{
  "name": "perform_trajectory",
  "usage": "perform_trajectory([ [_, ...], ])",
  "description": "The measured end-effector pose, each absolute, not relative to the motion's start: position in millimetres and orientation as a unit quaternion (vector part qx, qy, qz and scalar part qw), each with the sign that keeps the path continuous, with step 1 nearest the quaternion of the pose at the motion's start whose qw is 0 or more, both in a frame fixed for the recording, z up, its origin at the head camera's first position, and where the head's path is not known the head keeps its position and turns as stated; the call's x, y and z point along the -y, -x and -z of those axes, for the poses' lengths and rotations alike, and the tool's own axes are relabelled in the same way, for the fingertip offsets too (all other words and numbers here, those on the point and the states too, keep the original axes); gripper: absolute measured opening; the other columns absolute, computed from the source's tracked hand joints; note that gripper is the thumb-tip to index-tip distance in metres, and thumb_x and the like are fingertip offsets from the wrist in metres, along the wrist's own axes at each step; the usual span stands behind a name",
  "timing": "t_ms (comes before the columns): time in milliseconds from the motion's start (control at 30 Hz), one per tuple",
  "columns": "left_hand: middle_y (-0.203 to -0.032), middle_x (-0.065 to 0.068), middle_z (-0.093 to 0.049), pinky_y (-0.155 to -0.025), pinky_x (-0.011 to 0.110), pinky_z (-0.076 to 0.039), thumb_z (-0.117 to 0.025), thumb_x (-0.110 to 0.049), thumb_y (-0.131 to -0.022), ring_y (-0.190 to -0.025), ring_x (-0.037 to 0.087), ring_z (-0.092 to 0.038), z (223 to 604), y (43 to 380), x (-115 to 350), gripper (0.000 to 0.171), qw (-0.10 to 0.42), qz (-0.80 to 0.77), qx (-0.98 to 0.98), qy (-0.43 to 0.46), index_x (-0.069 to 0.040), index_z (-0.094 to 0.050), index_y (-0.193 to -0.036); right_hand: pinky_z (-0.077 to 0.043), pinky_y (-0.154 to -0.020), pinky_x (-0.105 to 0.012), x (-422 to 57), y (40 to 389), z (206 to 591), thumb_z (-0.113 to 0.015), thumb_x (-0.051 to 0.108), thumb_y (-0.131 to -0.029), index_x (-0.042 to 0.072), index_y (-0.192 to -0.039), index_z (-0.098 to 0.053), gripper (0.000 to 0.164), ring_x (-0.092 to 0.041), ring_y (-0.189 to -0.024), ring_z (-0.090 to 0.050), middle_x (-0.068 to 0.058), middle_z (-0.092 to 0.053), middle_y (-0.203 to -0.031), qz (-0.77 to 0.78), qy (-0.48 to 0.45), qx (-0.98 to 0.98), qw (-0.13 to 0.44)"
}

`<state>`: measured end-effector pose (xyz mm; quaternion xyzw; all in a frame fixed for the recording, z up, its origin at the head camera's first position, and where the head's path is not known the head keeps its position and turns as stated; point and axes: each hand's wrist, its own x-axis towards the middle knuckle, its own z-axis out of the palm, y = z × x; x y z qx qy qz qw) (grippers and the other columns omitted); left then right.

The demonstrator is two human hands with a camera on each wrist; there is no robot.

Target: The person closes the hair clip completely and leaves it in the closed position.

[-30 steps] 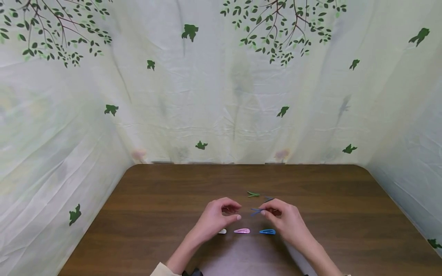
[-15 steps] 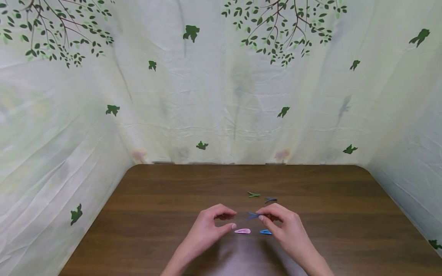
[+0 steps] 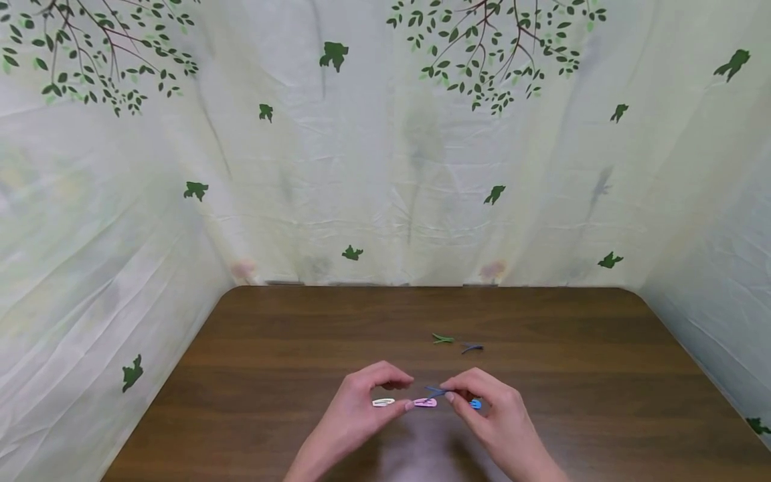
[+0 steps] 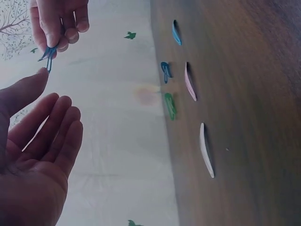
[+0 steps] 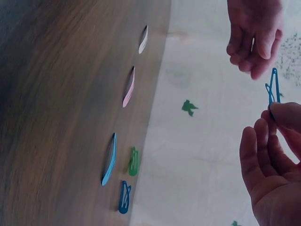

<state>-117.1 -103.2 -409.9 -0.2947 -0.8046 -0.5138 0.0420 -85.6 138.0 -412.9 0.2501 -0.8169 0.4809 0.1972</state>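
Observation:
My right hand pinches a blue snap hair clip between thumb and fingertips, its two prongs spread apart and pointing left. Facing it, my left hand holds nothing; its fingers are loosely bent and its thumb tip is close to the clip's free end in the left wrist view. Below the hands, a white hair clip, a pink hair clip and a light blue hair clip lie in a row on the table, the last partly hidden by my right hand.
Farther back on the brown wooden table lie a green hair clip and a dark blue hair clip, both with prongs spread. A pale curtain printed with leaves and birds surrounds the table's back and sides.
Both hands have come nearer to the front row. My right hand has also shifted left with the blue hair clip, which now overlaps the pink one in the head view.

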Motion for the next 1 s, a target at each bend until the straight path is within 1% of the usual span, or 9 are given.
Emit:
perform_trajectory([
  [100, -0.100, -0.016, -0.066, -0.083, 0.030, -0.052, -0.082, -0.014, -0.082, -0.093, 0.009, -0.063, 407, 114, 103, 0.028, 0.052, 0.512, 0.801, 0.305, -0.027, -0.071, -0.105, -0.048, -0.071, -0.019, -136, 84, 412, -0.071, 0.008, -0.091, 0.024, -0.102, -0.071, 0.019, -0.005, -0.081, -0.058, 0.005, -0.065, -0.090, -0.478, -0.260, 0.814, 0.205],
  [200, -0.100, -0.016, -0.065, -0.081, 0.028, -0.052, -0.082, -0.016, -0.082, -0.092, 0.007, -0.063, 405, 111, 102, 0.027, 0.071, 0.504, 0.800, 0.318, -0.025, -0.071, -0.105, -0.049, -0.072, -0.020, -134, 83, 412, -0.072, 0.007, -0.090, 0.023, -0.102, -0.071, 0.021, -0.004, -0.082, -0.059, 0.006, -0.066, -0.092, -0.475, -0.268, 0.810, 0.216],
  [333, -0.101, -0.015, -0.066, -0.082, 0.029, -0.052, -0.082, -0.016, -0.081, -0.092, 0.008, -0.064, 404, 108, 101, 0.027, 0.095, 0.493, 0.797, 0.337, -0.022, -0.072, -0.105, -0.050, -0.070, -0.021, -131, 83, 411, -0.074, -0.001, -0.085, 0.023, -0.102, -0.071, 0.029, -0.004, -0.081, -0.061, 0.012, -0.065, -0.094, -0.471, -0.282, 0.801, 0.239],
  [433, -0.102, -0.013, -0.066, -0.081, 0.031, -0.053, -0.081, -0.017, -0.082, -0.093, 0.009, -0.064, 403, 107, 100, 0.026, 0.104, 0.491, 0.791, 0.350, -0.019, -0.072, -0.106, -0.050, -0.070, -0.020, -129, 83, 412, -0.075, -0.004, -0.083, 0.021, -0.102, -0.071, 0.032, -0.005, -0.080, -0.061, 0.010, -0.066, -0.094, -0.476, -0.288, 0.794, 0.245],
  [567, -0.102, -0.012, -0.066, -0.081, 0.032, -0.053, -0.080, -0.020, -0.084, -0.093, 0.008, -0.063, 402, 105, 99, 0.025, 0.112, 0.493, 0.783, 0.362, -0.019, -0.072, -0.108, -0.050, -0.072, -0.019, -127, 83, 413, -0.074, -0.002, -0.084, 0.019, -0.103, -0.072, 0.028, -0.008, -0.081, -0.062, 0.005, -0.068, -0.095, -0.485, -0.295, 0.787, 0.242],
  [700, -0.103, -0.012, -0.066, -0.082, 0.029, -0.052, -0.079, -0.018, -0.084, -0.093, 0.008, -0.063, 401, 104, 97, 0.025, 0.116, 0.501, 0.775, 0.368, -0.019, -0.072, -0.108, -0.050, -0.073, -0.018, -125, 82, 413, -0.074, -0.003, -0.085, 0.018, -0.104, -0.072, 0.028, -0.008, -0.081, -0.062, 0.003, -0.068, -0.095, -0.488, -0.302, 0.782, 0.243],
  [800, -0.101, -0.011, -0.066, -0.080, 0.028, -0.052, -0.078, -0.016, -0.085, -0.092, 0.008, -0.063, 401, 104, 96, 0.022, 0.124, 0.504, 0.769, 0.373, -0.017, -0.072, -0.106, -0.049, -0.072, -0.017, -124, 83, 412, -0.074, -0.003, -0.085, 0.020, -0.103, -0.072, 0.029, -0.006, -0.080, -0.061, 0.005, -0.068, -0.094, -0.484, -0.304, 0.782, 0.250],
  [1000, -0.098, -0.008, -0.068, -0.078, 0.026, -0.053, -0.078, -0.015, -0.085, -0.090, 0.009, -0.065, 400, 105, 95, 0.017, 0.123, 0.512, 0.770, 0.360, -0.016, -0.073, -0.101, -0.050, -0.071, -0.017, -124, 83, 408, -0.075, -0.001, -0.085, 0.022, -0.104, -0.072, 0.030, -0.004, -0.081, -0.061, 0.013, -0.065, -0.097, -0.479, -0.308, 0.779, 0.262],
])
